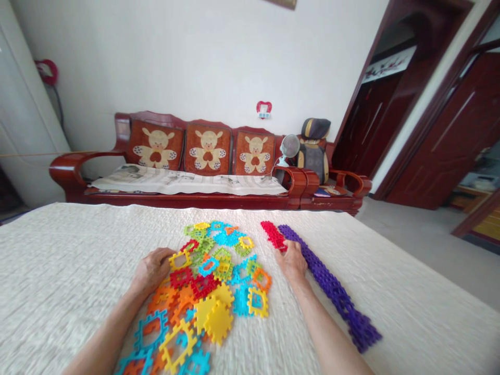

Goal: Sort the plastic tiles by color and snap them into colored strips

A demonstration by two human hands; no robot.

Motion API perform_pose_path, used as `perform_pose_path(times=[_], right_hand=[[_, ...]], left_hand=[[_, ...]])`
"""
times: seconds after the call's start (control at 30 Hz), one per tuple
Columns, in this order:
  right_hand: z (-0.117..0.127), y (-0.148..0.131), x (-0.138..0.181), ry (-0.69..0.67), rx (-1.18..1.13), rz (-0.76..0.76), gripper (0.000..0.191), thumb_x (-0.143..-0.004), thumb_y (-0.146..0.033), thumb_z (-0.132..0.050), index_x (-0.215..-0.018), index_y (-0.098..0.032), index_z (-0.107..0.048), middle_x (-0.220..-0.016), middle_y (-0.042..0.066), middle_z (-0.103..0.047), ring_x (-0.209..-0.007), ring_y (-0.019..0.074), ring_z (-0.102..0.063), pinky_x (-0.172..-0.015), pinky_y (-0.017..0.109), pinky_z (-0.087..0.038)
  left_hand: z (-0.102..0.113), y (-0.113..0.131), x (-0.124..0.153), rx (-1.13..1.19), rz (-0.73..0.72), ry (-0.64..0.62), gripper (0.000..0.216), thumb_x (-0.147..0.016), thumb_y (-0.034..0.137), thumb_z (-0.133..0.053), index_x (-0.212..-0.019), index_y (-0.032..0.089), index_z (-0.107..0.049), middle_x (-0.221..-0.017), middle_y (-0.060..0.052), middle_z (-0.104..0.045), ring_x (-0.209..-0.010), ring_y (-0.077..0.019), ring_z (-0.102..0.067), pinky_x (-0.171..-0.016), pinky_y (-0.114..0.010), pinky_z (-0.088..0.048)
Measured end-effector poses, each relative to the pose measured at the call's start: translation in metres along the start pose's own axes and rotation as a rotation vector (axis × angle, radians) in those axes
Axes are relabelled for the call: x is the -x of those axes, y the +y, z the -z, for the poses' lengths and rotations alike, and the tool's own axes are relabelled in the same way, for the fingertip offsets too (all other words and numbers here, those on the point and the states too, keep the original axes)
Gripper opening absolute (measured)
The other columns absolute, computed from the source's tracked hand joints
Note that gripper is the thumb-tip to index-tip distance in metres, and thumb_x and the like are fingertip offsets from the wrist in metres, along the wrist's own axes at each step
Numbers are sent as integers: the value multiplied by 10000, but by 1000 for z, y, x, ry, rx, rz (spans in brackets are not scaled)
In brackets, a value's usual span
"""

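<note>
A heap of toothed plastic interlocking building pieces [217, 317] in yellow, orange, red, green and blue spreads over the middle of the table. At its left edge is my left hand [153, 266], fingers curled and pressed together beside a yellow frame-shaped piece [180, 260]. Whatever those fingers hold, if anything, is hidden. My right hand [292, 259] is closed at the near end of a short row of red building pieces [272, 233], thumb and fingers on the last one. Just right of that hand runs a long row of purple building pieces [332, 284], lying slantwise.
A cream textured cloth covers the table [70, 260]. Beyond its far edge stands a wooden sofa [195, 200] with bear-patterned cushions [208, 148]. A small fan [289, 147] and a chair with a massage cushion [313, 156] are at the back right.
</note>
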State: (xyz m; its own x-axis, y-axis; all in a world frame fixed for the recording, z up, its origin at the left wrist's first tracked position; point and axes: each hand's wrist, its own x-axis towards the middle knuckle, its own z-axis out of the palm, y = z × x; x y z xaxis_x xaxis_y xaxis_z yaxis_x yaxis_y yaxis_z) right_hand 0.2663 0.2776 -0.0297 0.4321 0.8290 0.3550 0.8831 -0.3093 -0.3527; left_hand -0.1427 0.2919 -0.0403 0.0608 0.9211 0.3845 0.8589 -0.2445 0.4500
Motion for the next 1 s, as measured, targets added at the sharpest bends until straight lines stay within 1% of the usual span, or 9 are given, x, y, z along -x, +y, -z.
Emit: perform_pose_path(times=[0.13, 0.23, 0.37, 0.43, 0.57, 0.7, 0.83, 0.9, 1.0], right_hand=[[1, -1, 1, 15, -19, 24, 356, -802, -395, -498, -1095, -195, -516, -1099, 61, -520, -869, 168, -595, -663, 265, -423], [0, 2, 1, 69, -78, 71, 352, -791, -390, -504, -1077, -185, -527, -1102, 73, -516, -882, 179, -584, -703, 274, -431], [-5, 5, 0, 202, -233, 219, 306, -803, -369, -473, -1033, -182, -548, -1046, 84, -544, -882, 192, -567, -763, 294, -439], [-8, 3, 0, 222, -315, 325, 259, -815, -330, -450, -1003, -189, -559, -1005, 77, -563, -848, 181, -568, -777, 293, -443], [-6, -16, 8, 176, -418, 516, 202, -820, -266, -435, -949, -193, -573, -951, 62, -596, -771, 157, -574, -772, 282, -449], [-2, -38, 20, 72, -460, 624, 183, -826, -259, -446, -923, -196, -587, -918, 51, -620, -786, 155, -585, -770, 276, -454], [-3, -43, 29, -32, -434, 631, 180, -821, -245, -436, -874, -195, -600, -871, 49, -633, -832, 170, -588, -786, 286, -455], [-4, -37, 29, -55, -431, 567, 180, -811, -249, -436, -840, -195, -606, -823, 42, -638, -779, 165, -593, -748, 280, -462], [-6, -28, 27, -37, -476, 465, 183, -790, -262, -442, -819, -198, -612, -795, 34, -650, -732, 159, -598, -717, 269, -465]], left_hand=[[-1, -2, 0, 6, -13, 10, 338, -723, 226, -387, -881, 215, -685, -937, -24, -700, -880, -168, -628, -822, -263, -470], [-1, -1, 1, 10, 14, 16, 349, -744, 225, -375, -889, 212, -692, -936, -27, -701, -876, -165, -632, -817, -261, -476], [-1, 1, 0, 15, 80, 49, 368, -770, 214, -363, -924, 188, -696, -992, -46, -700, -922, -171, -633, -859, -275, -471], [0, 2, 0, 24, 126, 60, 371, -768, 192, -367, -935, 194, -698, -1010, -37, -702, -933, -168, -634, -868, -275, -470], [1, 5, 0, 48, 150, 74, 385, -771, 162, -363, -949, 198, -703, -1021, -30, -704, -943, -166, -634, -887, -278, -466], [1, 7, 0, 68, 120, 63, 399, -749, 149, -365, -954, 187, -706, -1015, -36, -704, -943, -163, -634, -886, -266, -466], [0, 3, 0, 56, 104, 56, 401, -741, 158, -357, -939, 196, -704, -1001, -25, -706, -931, -161, -636, -882, -263, -469], [-1, 1, -1, 43, 99, 48, 402, -742, 166, -350, -930, 200, -704, -990, -20, -709, -928, -160, -637, -876, -259, -469], [-3, -2, -1, 33, 86, 44, 404, -732, 170, -350, -923, 206, -705, -991, -16, -710, -933, -161, -637, -869, -255, -470]])
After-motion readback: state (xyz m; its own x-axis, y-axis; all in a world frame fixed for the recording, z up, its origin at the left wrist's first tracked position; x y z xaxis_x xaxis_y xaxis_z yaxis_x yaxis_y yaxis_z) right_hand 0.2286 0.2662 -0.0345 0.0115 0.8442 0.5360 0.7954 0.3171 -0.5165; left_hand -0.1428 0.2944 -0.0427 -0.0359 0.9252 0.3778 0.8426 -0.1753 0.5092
